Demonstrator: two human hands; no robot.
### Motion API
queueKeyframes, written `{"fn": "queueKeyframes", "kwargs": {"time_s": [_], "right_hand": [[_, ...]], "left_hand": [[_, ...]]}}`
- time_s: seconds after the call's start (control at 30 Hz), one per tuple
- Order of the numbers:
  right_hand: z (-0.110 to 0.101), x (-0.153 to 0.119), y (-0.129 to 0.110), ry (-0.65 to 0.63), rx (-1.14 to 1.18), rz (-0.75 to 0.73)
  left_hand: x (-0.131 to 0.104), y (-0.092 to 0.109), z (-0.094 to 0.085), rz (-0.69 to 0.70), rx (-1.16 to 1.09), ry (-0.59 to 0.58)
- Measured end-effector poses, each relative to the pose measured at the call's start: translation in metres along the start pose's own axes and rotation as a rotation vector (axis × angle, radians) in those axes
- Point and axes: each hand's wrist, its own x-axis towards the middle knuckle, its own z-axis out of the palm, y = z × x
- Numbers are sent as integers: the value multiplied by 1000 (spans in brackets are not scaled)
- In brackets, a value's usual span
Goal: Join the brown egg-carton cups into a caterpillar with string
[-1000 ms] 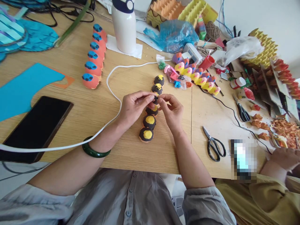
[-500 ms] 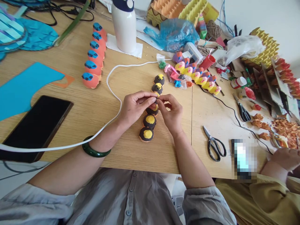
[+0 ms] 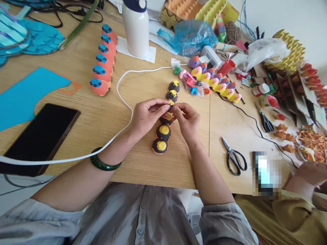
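A row of rounded cups (image 3: 163, 132) runs up the middle of the table, dark on top with yellow patches; the two farthest carry small dark marks on the yellow. Over the middle of this row, my left hand (image 3: 149, 117) is pinched, thumb against fingers. My right hand (image 3: 187, 122) meets it from the right, its thumb and index finger also pinched. The fingertips nearly touch above a partly hidden cup. Whatever lies between them is too small to make out.
Left are an orange row with blue tops (image 3: 101, 71), a white bottle (image 3: 136, 32), a white cable (image 3: 124, 98) and a black phone (image 3: 41, 136). Right are scissors (image 3: 234, 156), a yellow and pink row (image 3: 216, 83), bags, and another person's hand (image 3: 310, 175).
The fingertips of my right hand have shifted slightly up and right. My left hand is almost where it was, still pinched over the row.
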Motion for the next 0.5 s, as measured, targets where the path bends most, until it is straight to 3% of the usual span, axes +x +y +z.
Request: {"fn": "queueKeyframes", "kwargs": {"time_s": [0.17,0.3,0.5], "right_hand": [[-1,2,-1,48,108,83],[-2,3,-1,41,164,147],[-2,3,-2,38,148,107]], "left_hand": [[3,0,1,-80,-100,111],[5,3,3,-150,-198,113],[5,7,5,-238,-341,110]]}}
